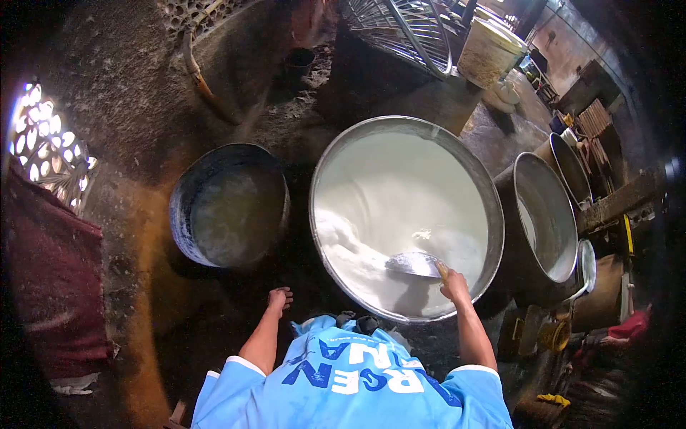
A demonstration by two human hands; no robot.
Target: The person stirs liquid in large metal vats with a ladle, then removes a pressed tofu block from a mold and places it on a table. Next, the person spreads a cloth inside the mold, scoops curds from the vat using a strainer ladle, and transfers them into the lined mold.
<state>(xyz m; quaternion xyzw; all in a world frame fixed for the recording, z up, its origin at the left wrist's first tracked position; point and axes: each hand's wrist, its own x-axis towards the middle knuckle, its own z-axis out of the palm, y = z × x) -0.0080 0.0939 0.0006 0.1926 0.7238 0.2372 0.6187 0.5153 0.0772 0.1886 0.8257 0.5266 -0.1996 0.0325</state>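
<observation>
A large round metal vat [319, 236] holds milky white liquid [400, 179], whose surface is churned and frothy at the lower left. My right hand [454, 284] is over the vat's near right side, with its fingers wrapped round the handle of a shallow metal scoop [416, 264]. The scoop's rounded blade points left and lies at the liquid's surface; any part below is hidden. Near the vat's lower left, apart from the rim, hangs my left hand [281, 298]. Its fingers are curled in, and nothing shows in them.
To the left stands a smaller dark pot [179, 214] with murky liquid. Another metal vat [509, 207] is close by on the right, with further containers beyond it. A whitish bucket [488, 53] and a metal fan-like grille [404, 32] are at the back. Red cloth [53, 279] hangs at left.
</observation>
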